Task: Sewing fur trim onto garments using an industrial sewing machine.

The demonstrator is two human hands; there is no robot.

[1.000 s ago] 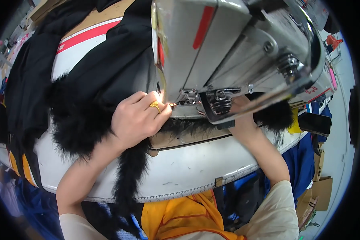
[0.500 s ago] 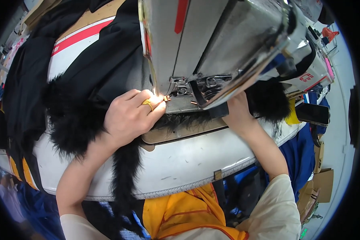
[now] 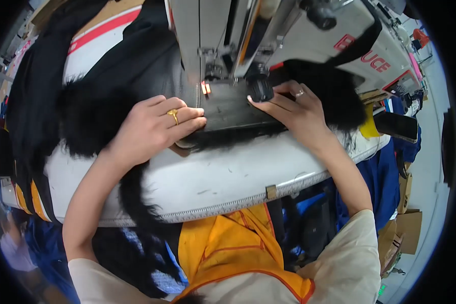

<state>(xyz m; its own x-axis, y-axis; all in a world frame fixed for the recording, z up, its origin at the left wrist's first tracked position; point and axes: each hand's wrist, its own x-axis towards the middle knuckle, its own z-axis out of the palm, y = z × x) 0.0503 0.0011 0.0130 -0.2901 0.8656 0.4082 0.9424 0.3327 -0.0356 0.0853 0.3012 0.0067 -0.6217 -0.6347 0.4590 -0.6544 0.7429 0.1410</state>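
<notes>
Black fabric with fluffy fur trim (image 3: 233, 109) lies under the head of a sewing machine (image 3: 187, 45). My left hand (image 3: 159, 124), a gold ring on one finger, is on the fabric left of the lit needle area, fingers together at its near edge; the thumb is hidden. My right hand (image 3: 301, 111), also ringed, rests by a round black machine knob (image 3: 260, 87). Its thumb reaches over the fabric below the knob, and its forefinger is apart on the right. A long fur strip (image 3: 134, 195) hangs over the table's front edge.
The white machine table (image 3: 213, 187) has a measuring tape (image 3: 228, 206) along its front edge. A dark phone (image 3: 397, 125) and something yellow (image 3: 370, 124) are at the right. More black cloth (image 3: 30, 111) drapes at the left. A cardboard box (image 3: 408, 233) stands lower right.
The view has shifted, showing more of the machine's right side. The black fabric between my hands is more exposed. My right hand, partly hidden before, now shows beside the knob with thumb and forefinger apart.
</notes>
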